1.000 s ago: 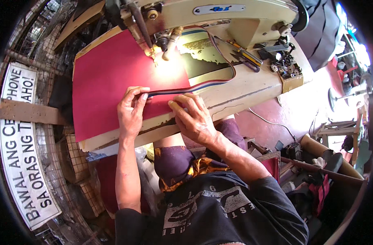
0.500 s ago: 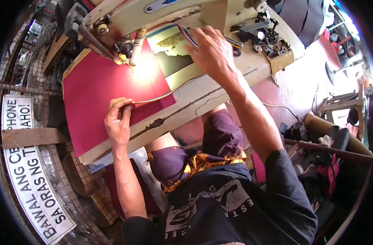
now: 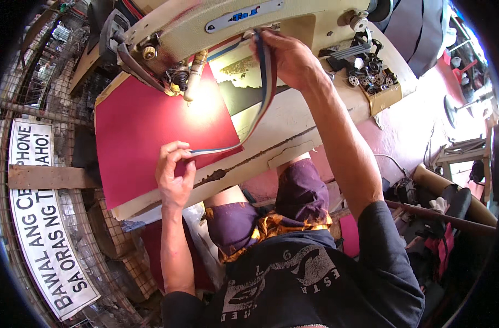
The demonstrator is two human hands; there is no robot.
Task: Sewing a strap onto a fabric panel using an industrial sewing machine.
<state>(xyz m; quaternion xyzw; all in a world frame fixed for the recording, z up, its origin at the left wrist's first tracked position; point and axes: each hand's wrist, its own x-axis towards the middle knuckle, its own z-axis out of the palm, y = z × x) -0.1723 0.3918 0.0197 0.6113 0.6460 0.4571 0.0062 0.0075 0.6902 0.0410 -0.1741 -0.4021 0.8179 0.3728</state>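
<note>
striped strap partly hidden in right hand, sewing machine cropped

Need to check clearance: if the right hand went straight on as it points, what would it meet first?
Probably the cream sewing machine arm: it lies just ahead of the right hand, though the depth between them is unclear.

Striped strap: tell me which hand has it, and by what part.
Both: the left hand pinches the striped strap at one end; the right hand grips it farther along, by the sewing machine.
</note>
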